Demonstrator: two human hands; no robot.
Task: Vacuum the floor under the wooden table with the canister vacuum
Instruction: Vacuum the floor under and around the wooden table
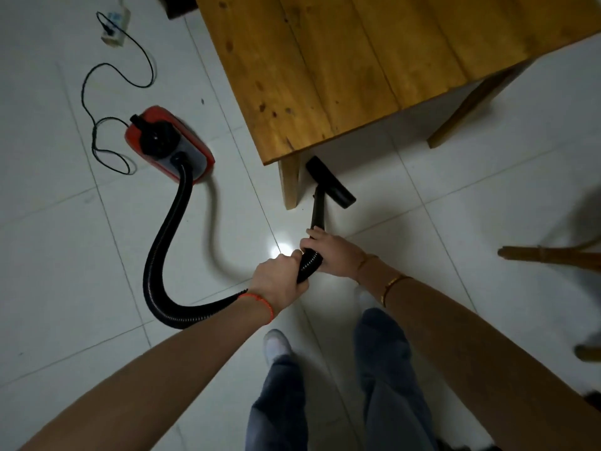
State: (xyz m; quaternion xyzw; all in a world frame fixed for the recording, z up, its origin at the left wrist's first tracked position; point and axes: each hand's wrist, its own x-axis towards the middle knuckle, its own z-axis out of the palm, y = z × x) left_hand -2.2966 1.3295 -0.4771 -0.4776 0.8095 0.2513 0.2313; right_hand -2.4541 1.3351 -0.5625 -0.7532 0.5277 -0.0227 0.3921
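A red and black canister vacuum (169, 143) sits on the white tiled floor to the left of the wooden table (341, 66). Its black ribbed hose (162, 255) loops down and round to my hands. My left hand (276, 276) grips the hose end. My right hand (331, 252) grips the hose where it joins the black wand (318, 209). The black floor nozzle (330, 182) lies on the tiles at the table's near edge, just right of the near left table leg (289, 182).
A second table leg (468, 109) stands at the right. The vacuum's black cord (97, 105) snakes across the floor to a white power strip (115, 27) at the top left. Wooden chair legs (549, 255) stick in from the right. My feet and legs are below my hands.
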